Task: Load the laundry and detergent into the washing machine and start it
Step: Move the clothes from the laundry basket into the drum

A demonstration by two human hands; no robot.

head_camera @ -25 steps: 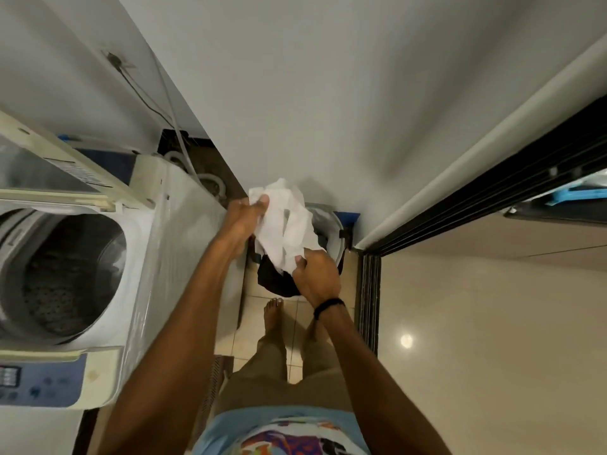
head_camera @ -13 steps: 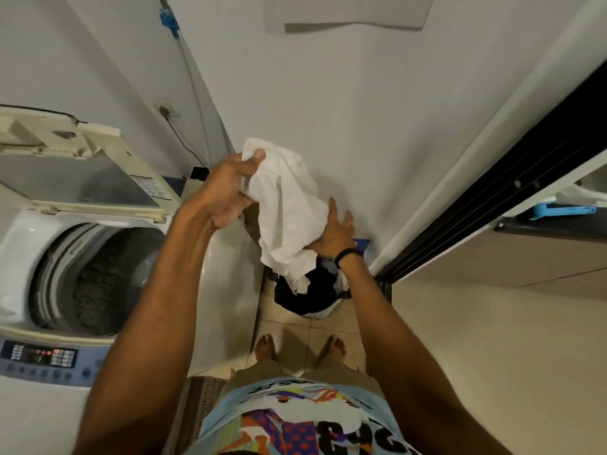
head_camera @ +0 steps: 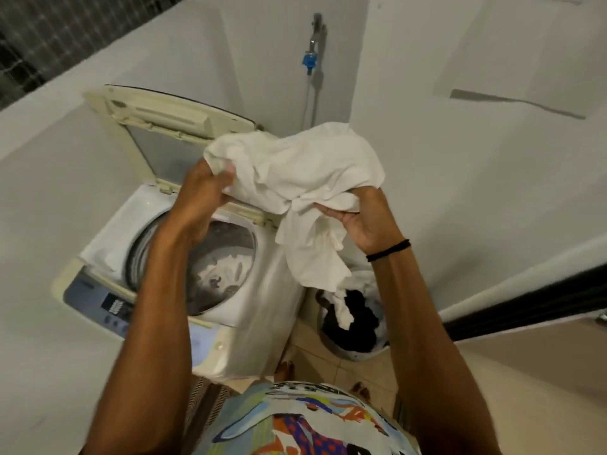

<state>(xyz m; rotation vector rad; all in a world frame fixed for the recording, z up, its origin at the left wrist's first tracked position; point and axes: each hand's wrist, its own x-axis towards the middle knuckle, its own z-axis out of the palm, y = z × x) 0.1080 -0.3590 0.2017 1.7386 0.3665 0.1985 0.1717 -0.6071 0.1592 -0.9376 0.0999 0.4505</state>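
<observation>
— Where's the white cloth point(head_camera: 295, 169)?
— At 12 o'clock. The left grip point(head_camera: 203, 188) is curled round one edge and the right grip point(head_camera: 364, 221) clutches its folds.
— And the washing machine point(head_camera: 262, 310)?
— At 9 o'clock, lid raised. The cloth's tail dangles over the basket point(head_camera: 353, 354) at 5 o'clock.

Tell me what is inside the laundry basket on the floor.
Dark clothes lie in the basket. The tail of the held white cloth hangs over part of them; whatever lies deeper is hidden.
</observation>
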